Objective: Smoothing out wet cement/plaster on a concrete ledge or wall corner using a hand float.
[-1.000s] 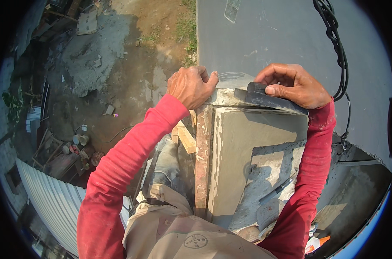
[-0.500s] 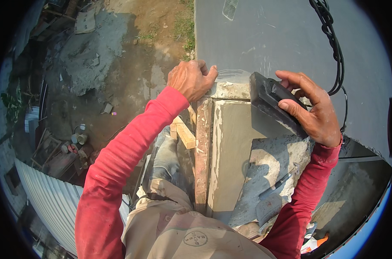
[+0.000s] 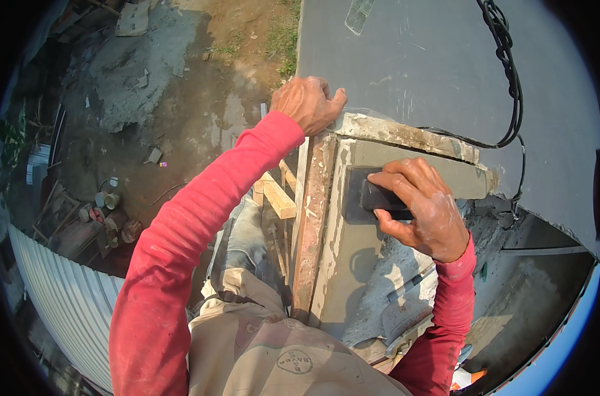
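Note:
My right hand (image 3: 427,210) grips the handle of a black plastering float (image 3: 358,196). The float's flat face rests on the grey mortar top of a narrow ledge (image 3: 353,254). At the ledge's far left corner is my left hand (image 3: 308,105), its fingers curled and the thumb pointing right. Whatever lies under those fingers is hidden. A mortar-stained wooden board (image 3: 313,218) runs along the ledge's left side. Across its far end lies a pale, mortar-crusted strip (image 3: 405,137).
Black cables (image 3: 508,72) hang over the smooth grey wall surface (image 3: 432,59) beyond the ledge. Timber pieces (image 3: 277,197) stick out at the left, above muddy ground (image 3: 214,99) far below. A corrugated metal roof (image 3: 66,297) lies lower left. Rough mortar (image 3: 386,284) spreads right of the ledge.
My right hand has brought the float down and left, from tilted above the ledge to flat on its mortar. My left hand has shifted slightly up and right in the view.

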